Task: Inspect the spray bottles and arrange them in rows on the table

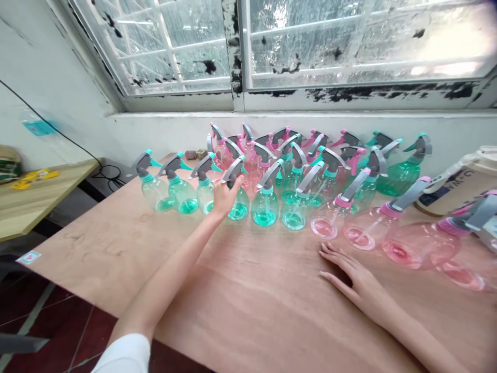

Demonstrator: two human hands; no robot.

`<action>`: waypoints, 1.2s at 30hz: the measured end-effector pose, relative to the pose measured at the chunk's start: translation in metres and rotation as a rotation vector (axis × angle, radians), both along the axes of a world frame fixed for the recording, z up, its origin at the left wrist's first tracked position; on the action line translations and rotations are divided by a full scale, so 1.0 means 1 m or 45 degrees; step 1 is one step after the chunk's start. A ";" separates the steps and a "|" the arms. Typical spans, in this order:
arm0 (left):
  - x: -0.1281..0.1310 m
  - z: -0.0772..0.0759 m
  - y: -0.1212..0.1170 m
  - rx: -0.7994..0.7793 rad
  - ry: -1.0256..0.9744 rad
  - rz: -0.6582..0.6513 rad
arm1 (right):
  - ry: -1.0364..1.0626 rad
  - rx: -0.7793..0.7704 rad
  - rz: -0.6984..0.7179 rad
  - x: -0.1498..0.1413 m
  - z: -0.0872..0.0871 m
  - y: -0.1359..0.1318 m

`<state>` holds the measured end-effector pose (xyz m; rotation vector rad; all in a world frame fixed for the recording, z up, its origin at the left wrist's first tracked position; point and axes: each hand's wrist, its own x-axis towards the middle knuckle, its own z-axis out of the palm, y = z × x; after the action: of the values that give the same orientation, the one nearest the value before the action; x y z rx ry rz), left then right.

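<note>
My left hand (pixel 226 196) is closed round the grey and teal spray head of a green spray bottle (pixel 238 206), which stands upright on the wooden table (pixel 233 300). On its left is another green spray bottle (pixel 205 194), partly covered by my hand; on its right stands a further green spray bottle (pixel 265 208). My right hand (pixel 355 277) rests on the tabletop with fingers stretched out and holds nothing. Just beyond its fingertips is a pink spray bottle (pixel 328 220), with more pink bottles lined up to the right.
Several more pink and green spray bottles crowd behind the front row, near the wall below the window (pixel 361 46). A large paper cup (pixel 454 181) is at the right. To the left, a second table (pixel 54 194) holds yellow pieces (pixel 33 177), with a black cable (pixel 73 140) beside it.
</note>
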<state>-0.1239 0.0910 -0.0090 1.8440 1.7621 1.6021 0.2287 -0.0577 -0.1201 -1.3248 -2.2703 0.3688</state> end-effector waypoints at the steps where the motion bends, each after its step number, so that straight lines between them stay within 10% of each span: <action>1: -0.001 0.000 0.002 -0.003 0.001 -0.010 | 0.001 -0.002 -0.001 0.000 0.000 0.000; 11: -0.005 0.002 -0.012 -0.060 -0.017 -0.158 | 0.045 0.005 -0.010 -0.002 0.003 -0.001; 24: -0.026 -0.011 -0.091 0.012 -0.161 -0.069 | 0.038 -0.006 -0.008 -0.003 0.004 0.000; 30: 0.014 -0.017 -0.106 -0.045 -0.128 -0.193 | 0.069 0.007 -0.006 -0.004 0.006 -0.001; 36: 0.060 -0.014 -0.073 -0.094 -0.050 -0.313 | 0.094 0.032 -0.001 -0.006 0.009 0.000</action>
<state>-0.0641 0.0183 -0.0229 1.8957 1.4892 1.4509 0.2225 -0.0581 -0.1115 -1.2788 -2.2064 0.3815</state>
